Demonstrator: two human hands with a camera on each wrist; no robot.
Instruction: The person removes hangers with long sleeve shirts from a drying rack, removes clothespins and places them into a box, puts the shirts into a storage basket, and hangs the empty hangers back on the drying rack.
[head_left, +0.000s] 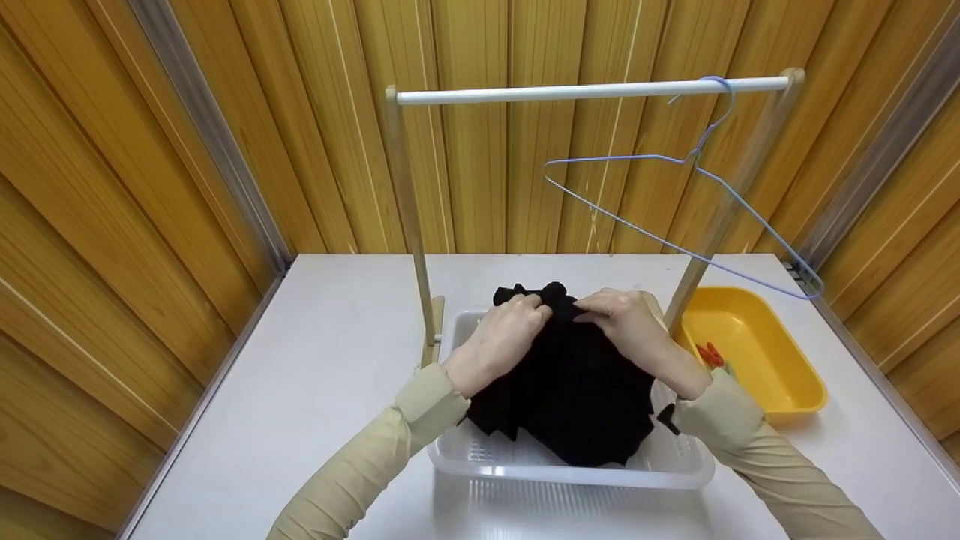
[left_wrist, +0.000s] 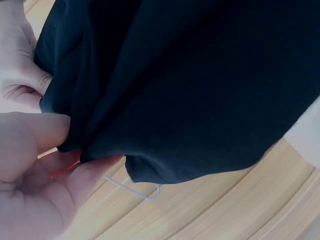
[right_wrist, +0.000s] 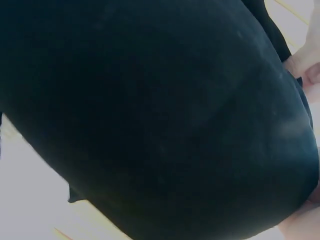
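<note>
A bunched black garment (head_left: 585,390) hangs down into a white plastic basket (head_left: 570,476) in the head view; its exact kind is hidden by the folds. At its upper edge my left hand (head_left: 502,334) pinches the fabric, thumb and fingers bent. Close beside it, my right hand (head_left: 634,330) holds the same edge between thumb and fingertips. Seen from the left wrist, the cloth (left_wrist: 200,90) falls in loose folds from both hands. Dark fabric (right_wrist: 165,115) fills most of the right wrist view, with parts of hands at the right edge.
Behind the basket stands a wooden rack with a white bar (head_left: 525,94). A blue wire hanger (head_left: 622,221) hangs at the bar's right end. To the right, a yellow tray (head_left: 780,360) contains a red clothespin (head_left: 709,354). Wood-panelled walls surround the white table (head_left: 337,337).
</note>
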